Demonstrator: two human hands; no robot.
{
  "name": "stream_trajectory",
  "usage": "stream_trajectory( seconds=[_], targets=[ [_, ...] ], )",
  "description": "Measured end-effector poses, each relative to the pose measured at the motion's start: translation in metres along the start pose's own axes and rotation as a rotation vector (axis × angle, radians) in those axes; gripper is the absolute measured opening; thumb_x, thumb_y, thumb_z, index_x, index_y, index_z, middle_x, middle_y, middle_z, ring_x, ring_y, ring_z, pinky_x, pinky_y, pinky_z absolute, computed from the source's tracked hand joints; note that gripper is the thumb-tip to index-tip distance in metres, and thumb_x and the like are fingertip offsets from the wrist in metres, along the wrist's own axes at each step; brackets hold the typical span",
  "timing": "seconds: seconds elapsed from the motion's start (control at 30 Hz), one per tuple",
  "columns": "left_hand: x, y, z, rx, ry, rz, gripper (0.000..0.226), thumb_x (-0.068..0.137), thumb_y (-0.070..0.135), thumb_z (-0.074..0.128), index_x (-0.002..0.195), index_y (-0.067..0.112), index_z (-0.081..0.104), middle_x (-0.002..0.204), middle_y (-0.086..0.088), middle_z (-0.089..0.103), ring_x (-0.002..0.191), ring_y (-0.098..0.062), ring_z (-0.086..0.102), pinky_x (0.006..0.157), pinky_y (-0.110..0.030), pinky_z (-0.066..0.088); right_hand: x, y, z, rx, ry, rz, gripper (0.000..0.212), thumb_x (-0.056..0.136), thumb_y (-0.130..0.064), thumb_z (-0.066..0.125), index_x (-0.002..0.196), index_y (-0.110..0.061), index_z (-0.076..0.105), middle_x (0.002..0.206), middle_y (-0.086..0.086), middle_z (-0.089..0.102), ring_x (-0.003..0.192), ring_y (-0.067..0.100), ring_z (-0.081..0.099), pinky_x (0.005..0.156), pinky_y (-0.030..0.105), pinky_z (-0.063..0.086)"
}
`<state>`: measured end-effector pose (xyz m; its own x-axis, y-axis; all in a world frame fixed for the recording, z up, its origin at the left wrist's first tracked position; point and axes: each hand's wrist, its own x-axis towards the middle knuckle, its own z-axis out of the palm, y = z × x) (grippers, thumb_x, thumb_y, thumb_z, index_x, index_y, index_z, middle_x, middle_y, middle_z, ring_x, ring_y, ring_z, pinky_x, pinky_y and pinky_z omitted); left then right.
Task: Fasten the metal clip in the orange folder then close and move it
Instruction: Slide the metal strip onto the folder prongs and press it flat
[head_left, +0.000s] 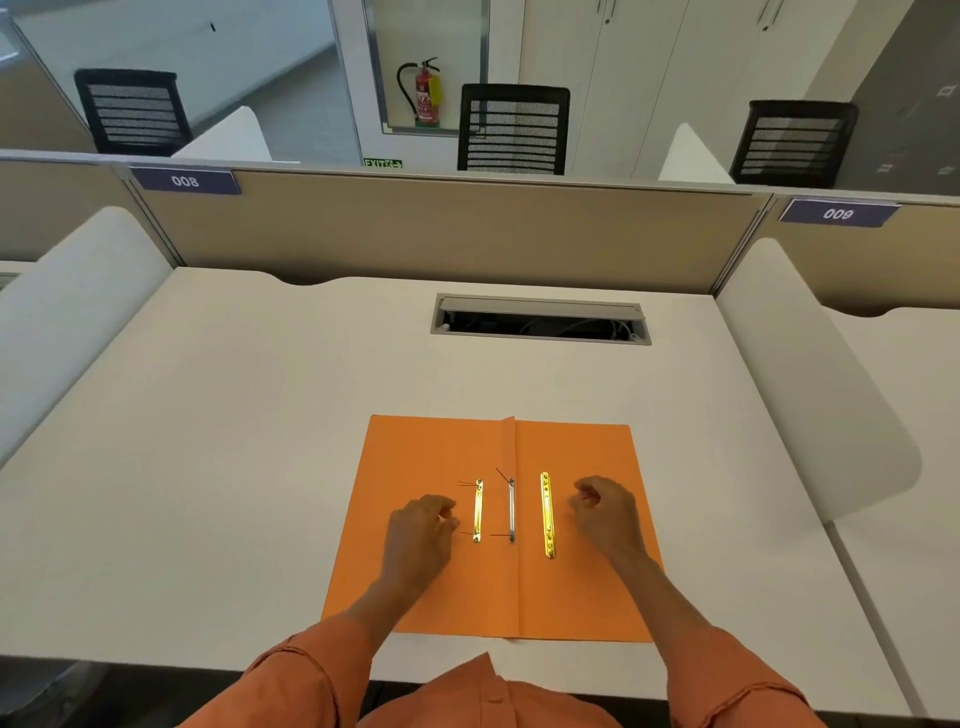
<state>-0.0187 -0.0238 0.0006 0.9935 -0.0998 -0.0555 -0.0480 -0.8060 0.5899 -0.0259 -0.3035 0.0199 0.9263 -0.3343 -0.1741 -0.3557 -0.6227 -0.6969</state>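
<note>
- My left hand (423, 525) sits over the left leaf of the orange folder (493, 530), fingers curled loosely inward, thumb and fingertips drawn near each other just beside the short gold strip (478, 512). It grips nothing that I can make out — whether the fingertips touch that strip I cannot tell.
- My right hand (602, 506) is over the right leaf, fingers bent into a loose half-fist, empty, close to the long gold bar (547, 514) but apart from it.
- The folder lies open and flat on the white desk (208, 415), near the front edge right before me, its spine crease running away from me toward the partition (441, 228).
- The metal clip is in three pieces, all with their long axes parallel to the spine, pointing away from me: the short gold strip on the left leaf, a silver strip (511, 512) right at the crease, and the long gold bar on the right leaf.
- Thin dark prongs stick out sideways at the ends of the short gold strip and the silver strip — not folded down under anything.
- The long gold bar lies loose on the paper, separate from the silver strip, with small holes along its length.
- Beyond the folder, an open cable tray (540, 325) is set into the desk.
</note>
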Motion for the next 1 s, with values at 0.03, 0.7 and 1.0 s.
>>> stream_trajectory(
  seconds=[0.03,0.7,1.0],
  targets=[
    [0.0,0.006,0.0,-0.078,-0.027,-0.051,0.024,0.094,0.024,0.072,0.118,0.018,0.074,0.109,0.003,0.076,0.098,-0.017,0.071,0.091,-0.038,0.058,0.005,-0.007,-0.002,0.018,-0.052,0.006,0.035,0.088,-0.01,0.078,0.122,-0.005,0.071,0.116,0.011,0.071,0.104,0.022,0.065,0.092,0.034,0.057],
    [-0.007,0.028,0.021,-0.283,-0.376,-0.135,0.026,0.09,0.001,0.072,0.116,0.003,0.071,0.107,-0.02,0.074,0.077,-0.01,0.063,0.068,-0.01,0.049,0.038,-0.05,0.001,-0.374,-0.431,-0.116,0.073,0.069,-0.022,0.095,0.13,-0.014,0.056,0.135,0.01,0.053,0.127,0.027,0.052,0.105,0.042,0.051],
    [-0.005,0.039,0.026,-0.284,-0.343,-0.136,0.029,0.09,0.008,0.075,0.118,0.006,0.072,0.102,-0.011,0.071,0.086,-0.015,0.062,0.082,-0.025,0.052,0.042,-0.051,0.0,-0.382,-0.445,-0.111,0.073,0.067,-0.022,0.097,0.126,-0.012,0.055,0.132,0.011,0.052,0.124,0.029,0.051,0.103,0.043,0.05]
  ],
)
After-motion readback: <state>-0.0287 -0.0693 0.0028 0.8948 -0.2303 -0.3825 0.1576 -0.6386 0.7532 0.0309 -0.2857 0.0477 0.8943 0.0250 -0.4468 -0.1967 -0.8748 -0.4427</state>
